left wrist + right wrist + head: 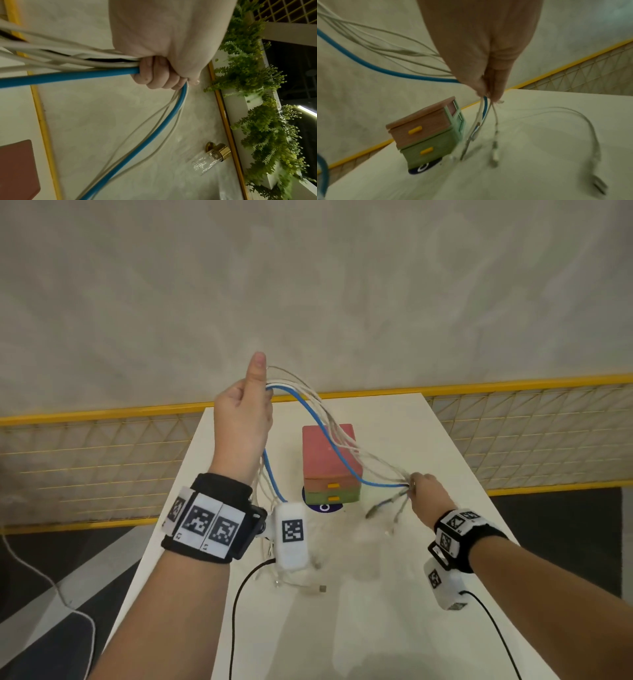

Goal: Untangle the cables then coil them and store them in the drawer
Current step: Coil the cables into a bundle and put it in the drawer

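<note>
**Holding the cables up to pull them apart**

Gripping tight, the left hand (241,419) is raised above the table (394,594) with its fingers (154,73) curled round a bunch of cables and its thumb sticking up. One blue cable (318,433) and several white cables (342,429) go through that fist. They hang in a long droop across to the right hand (430,491), which sits lower and pinches the other ends together. Below that pinch the plug ends (494,155) dangle down near the table top; the picture is blurry there, so I cannot tell if they touch it.

Under the droop stands the little drawer box (330,465), with a pink drawer (419,132) on top and a green drawer (428,151) under it. Both look closed.

To do this step well, I think it helps to keep the hands far apart so the cables stay stretched. Then pick just one cable, maybe the blue one because it is easy to see, and slide it out slowly. Pulling hard could make a knot tighter. A drawer will have to be opened before anything goes in
</note>
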Available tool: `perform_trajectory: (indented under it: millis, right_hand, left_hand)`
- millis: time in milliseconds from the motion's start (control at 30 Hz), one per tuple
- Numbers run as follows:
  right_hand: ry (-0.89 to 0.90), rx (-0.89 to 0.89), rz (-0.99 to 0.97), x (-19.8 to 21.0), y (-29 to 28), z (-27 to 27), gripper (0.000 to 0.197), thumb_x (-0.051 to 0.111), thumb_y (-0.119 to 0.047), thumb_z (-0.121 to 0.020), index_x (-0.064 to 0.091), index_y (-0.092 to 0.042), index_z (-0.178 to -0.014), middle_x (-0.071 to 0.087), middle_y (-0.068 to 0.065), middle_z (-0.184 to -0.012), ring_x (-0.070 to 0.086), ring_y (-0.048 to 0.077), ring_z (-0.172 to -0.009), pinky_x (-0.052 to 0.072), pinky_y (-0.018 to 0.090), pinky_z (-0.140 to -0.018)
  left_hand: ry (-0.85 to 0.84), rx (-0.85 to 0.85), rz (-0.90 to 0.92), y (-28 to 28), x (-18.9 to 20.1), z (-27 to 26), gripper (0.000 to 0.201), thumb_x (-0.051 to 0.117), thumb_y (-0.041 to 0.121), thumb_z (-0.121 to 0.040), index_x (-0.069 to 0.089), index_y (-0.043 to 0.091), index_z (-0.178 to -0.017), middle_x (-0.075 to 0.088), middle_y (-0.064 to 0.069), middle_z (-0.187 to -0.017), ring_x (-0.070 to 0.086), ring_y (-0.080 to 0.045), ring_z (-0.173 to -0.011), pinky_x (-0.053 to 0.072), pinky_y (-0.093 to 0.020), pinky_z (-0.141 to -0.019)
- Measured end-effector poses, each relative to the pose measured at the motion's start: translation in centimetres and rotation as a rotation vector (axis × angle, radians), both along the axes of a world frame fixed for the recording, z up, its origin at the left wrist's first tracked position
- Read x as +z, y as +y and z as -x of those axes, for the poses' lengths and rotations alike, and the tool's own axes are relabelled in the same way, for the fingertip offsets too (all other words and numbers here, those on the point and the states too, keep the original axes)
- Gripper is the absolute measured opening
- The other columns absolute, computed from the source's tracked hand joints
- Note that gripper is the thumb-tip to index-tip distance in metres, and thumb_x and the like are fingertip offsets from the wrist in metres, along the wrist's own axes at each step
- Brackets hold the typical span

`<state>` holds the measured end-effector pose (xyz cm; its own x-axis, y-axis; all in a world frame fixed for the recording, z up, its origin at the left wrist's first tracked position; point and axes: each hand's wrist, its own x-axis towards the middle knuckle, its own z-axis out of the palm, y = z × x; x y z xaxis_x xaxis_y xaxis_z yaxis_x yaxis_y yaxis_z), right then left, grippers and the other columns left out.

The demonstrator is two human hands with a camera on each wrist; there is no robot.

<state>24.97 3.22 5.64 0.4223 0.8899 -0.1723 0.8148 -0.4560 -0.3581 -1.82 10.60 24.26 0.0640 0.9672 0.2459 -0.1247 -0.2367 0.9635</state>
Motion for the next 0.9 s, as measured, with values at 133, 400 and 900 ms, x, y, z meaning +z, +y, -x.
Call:
perform_trajectory:
  millis: [133,400,900]
  right_hand:
    - [0.152,0.027,-0.05,1.9,-0.2,0.4,0.091,0.049,0.006,-0.082,-0.006,-0.018,-0.151,0.015,0.018,-0.156,0.037,0.035,-0.134,0.041,0.039,-0.098]
    - [0.254,0.404,-0.692,11.2,0.2,6.8,0.064,0.053,-0.02,-0.085,0.031,-0.021,-0.145,0.039,0.001,-0.146,0.039,0.015,-0.133,0.031,0.029,-0.11]
    - [-0.086,0.275,-0.543,15.6,3.1,7.5,0.02,0.05,0.002,-0.071,0.043,-0.015,-0.065,0.042,0.001,-0.054,0.044,0.026,-0.058,0.031,0.03,-0.056]
  left_hand:
    - [0.034,-0.032,-0.013,0.1,-1.2,-0.5,0.059,0.052,0.05,-0.094,0.024,0.027,-0.048,0.019,0.009,-0.047,0.017,-0.011,-0.043,0.016,-0.022,-0.042]
    - [0.548,-0.103,-0.128,-1.1,-3.5,-2.9,0.064,0.022,0.066,-0.092,0.049,0.011,-0.074,0.049,0.002,-0.061,0.05,-0.017,-0.062,0.037,-0.031,-0.063]
    - [0.409,-0.43,-0.062,-1.7,-9.0,-3.2,0.036,0.063,0.04,-0.09,0.05,0.031,-0.123,0.063,0.012,-0.085,0.062,-0.005,-0.073,0.048,-0.017,-0.065]
